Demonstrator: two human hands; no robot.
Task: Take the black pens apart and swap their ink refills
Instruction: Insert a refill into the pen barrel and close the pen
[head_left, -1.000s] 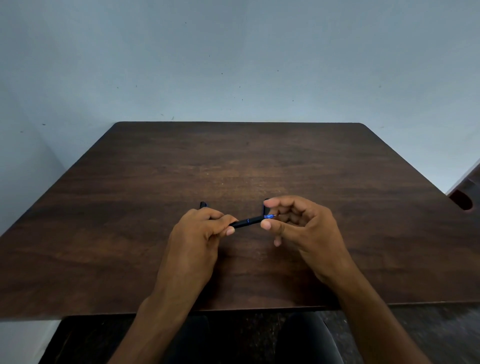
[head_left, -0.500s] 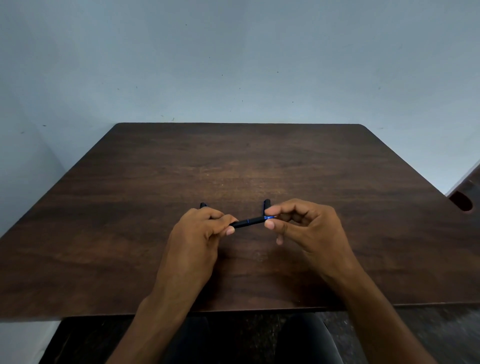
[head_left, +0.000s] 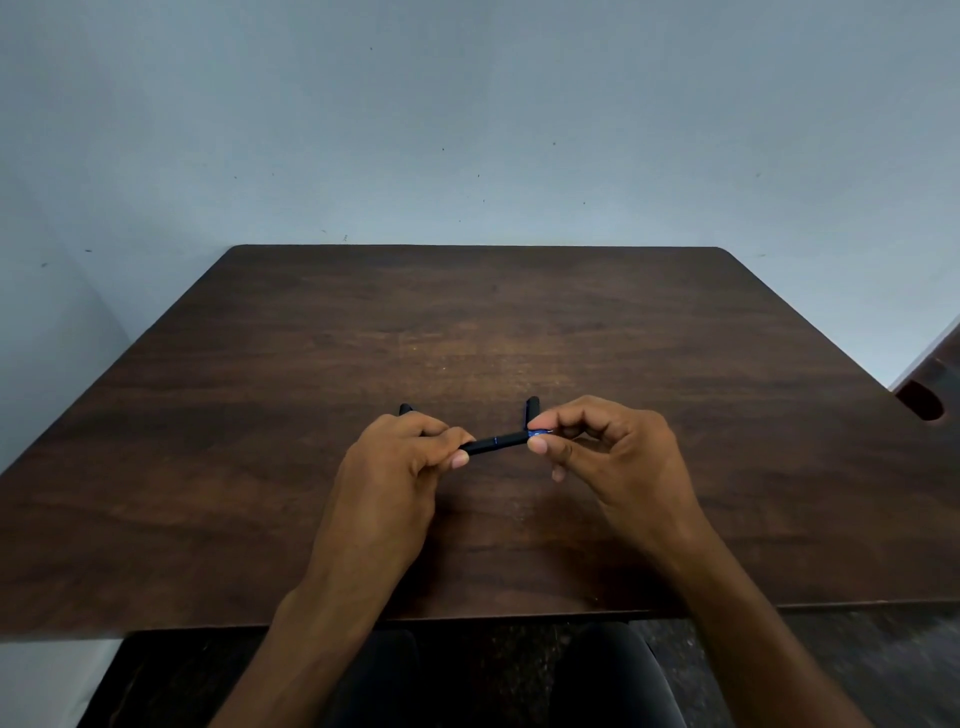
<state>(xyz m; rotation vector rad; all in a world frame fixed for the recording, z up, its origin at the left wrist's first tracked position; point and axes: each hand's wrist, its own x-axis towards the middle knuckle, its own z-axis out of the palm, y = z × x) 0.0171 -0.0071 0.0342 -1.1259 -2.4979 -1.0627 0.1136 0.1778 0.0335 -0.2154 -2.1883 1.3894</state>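
A black pen (head_left: 493, 443) with a thin blue ring is held level between both hands, just above the dark wooden table (head_left: 727, 415). My left hand (head_left: 400, 467) grips its left part with thumb and forefinger. My right hand (head_left: 608, 447) pinches its right end at a blue band. A second black pen piece (head_left: 531, 410) sticks up beside my right fingertips. The black tip of another piece (head_left: 404, 409) shows behind my left hand. The rest of both is hidden.
The table runs back to a pale blue-grey wall (head_left: 467, 130). A dark wooden piece of furniture (head_left: 930, 384) edges in at the far right. My dark-clothed legs (head_left: 493, 675) are below the table's near edge.
My right fingers have shifted slightly on the pen's blue-banded end, and the upright black piece shows more clearly beside them. My left hand and the pen have held their place.
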